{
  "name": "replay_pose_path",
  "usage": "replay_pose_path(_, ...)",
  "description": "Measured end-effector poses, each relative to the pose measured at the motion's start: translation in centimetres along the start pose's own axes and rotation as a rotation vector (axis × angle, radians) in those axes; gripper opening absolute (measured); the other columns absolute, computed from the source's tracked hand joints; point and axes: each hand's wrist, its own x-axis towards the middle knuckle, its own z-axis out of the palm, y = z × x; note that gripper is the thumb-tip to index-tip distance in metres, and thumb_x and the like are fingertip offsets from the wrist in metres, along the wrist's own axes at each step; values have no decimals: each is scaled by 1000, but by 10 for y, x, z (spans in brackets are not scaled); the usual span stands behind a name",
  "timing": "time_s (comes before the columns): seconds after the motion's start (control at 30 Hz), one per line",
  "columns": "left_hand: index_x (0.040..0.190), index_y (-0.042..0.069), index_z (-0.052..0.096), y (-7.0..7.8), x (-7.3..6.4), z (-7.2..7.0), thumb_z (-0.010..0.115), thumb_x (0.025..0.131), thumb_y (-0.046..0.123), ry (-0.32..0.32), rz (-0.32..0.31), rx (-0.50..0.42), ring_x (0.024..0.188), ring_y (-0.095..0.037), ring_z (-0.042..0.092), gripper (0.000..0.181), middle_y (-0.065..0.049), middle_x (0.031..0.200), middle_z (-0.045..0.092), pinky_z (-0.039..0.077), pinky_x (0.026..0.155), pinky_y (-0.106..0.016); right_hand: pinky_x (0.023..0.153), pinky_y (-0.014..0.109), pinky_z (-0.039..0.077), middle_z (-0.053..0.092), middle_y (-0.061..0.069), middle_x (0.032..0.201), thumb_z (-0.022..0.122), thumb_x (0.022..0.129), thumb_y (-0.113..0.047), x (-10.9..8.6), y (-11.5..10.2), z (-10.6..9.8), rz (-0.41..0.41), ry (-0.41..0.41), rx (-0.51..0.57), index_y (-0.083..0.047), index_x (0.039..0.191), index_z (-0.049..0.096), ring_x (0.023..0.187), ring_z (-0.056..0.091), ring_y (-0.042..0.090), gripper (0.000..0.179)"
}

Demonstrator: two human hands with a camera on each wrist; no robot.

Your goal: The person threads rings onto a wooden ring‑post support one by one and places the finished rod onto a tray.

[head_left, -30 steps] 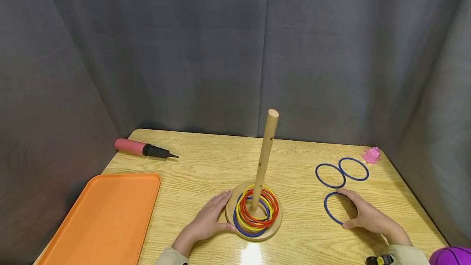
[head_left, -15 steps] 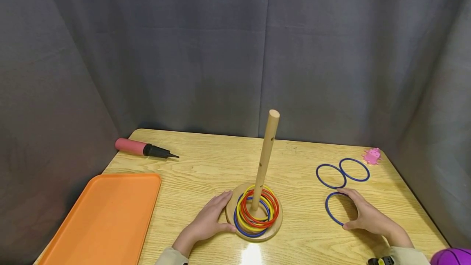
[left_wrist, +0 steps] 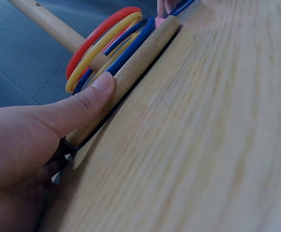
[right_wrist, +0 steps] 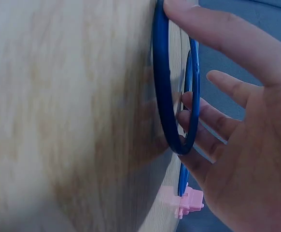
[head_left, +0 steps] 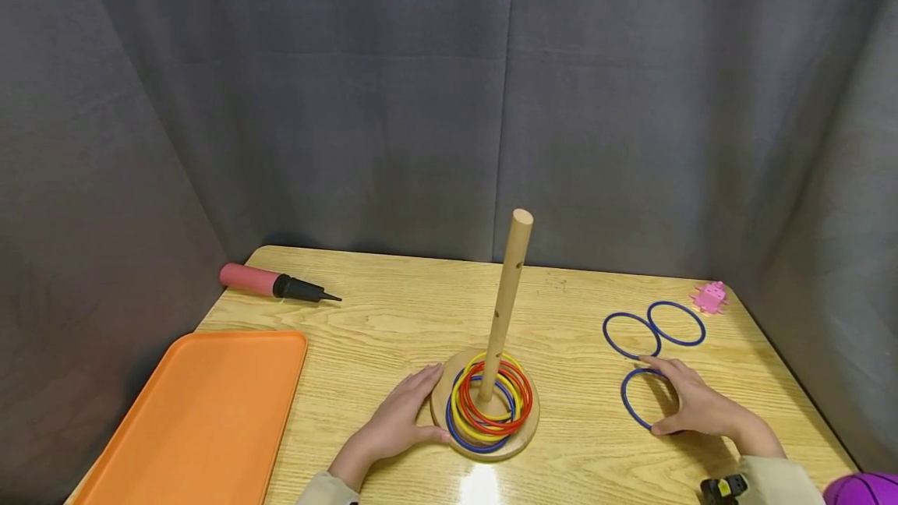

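In the head view, stacked rings already sit on the wooden ring stand, well in from the back edge of the table; three are left off it: two touching blue rings toward the back right corner and a single blue ring just before them. In the left wrist view, the left hand grips the stand's round base; in the right wrist view, the right hand, spread wide, holds the single blue ring between thumb and fingers.
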Motion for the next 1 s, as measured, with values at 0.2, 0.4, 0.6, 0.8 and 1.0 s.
replay_pose_path(0.2,154,8,26,0,0,0,75,75,51,-5,-11,0,148,-34,24,102,-12,159,28,18,121,-57,92,41,48,51,28,130,84,73,-29,4,4,-6,54,-50,71,4,141,39,118,47,47,88)
replay_pose_path(0.4,154,9,26,-1,-1,0,76,75,51,-4,-15,4,148,-35,24,102,-13,159,28,19,120,-57,81,31,53,58,29,119,70,89,-22,6,10,-8,106,-59,169,11,138,41,108,59,38,65)
replay_pose_path(0.6,154,9,26,-1,-1,0,75,75,52,0,-12,2,148,-36,24,102,-12,160,27,20,119,-59,67,18,49,67,13,100,67,90,-11,5,12,-6,135,12,145,11,118,59,83,55,-2,37)
replay_pose_path(0.8,154,9,26,-1,0,0,75,75,52,-2,-11,1,148,-35,24,103,-12,160,27,19,120,-58,63,19,48,69,5,88,67,90,-9,2,9,-7,202,27,109,1,101,70,72,51,-6,16)
replay_pose_path(1.0,154,10,25,-2,0,0,75,75,53,-6,-19,-4,148,-36,23,103,-12,160,26,19,120,-59,56,21,47,69,4,81,66,91,-11,2,4,-10,269,66,131,-1,97,72,65,54,2,14)
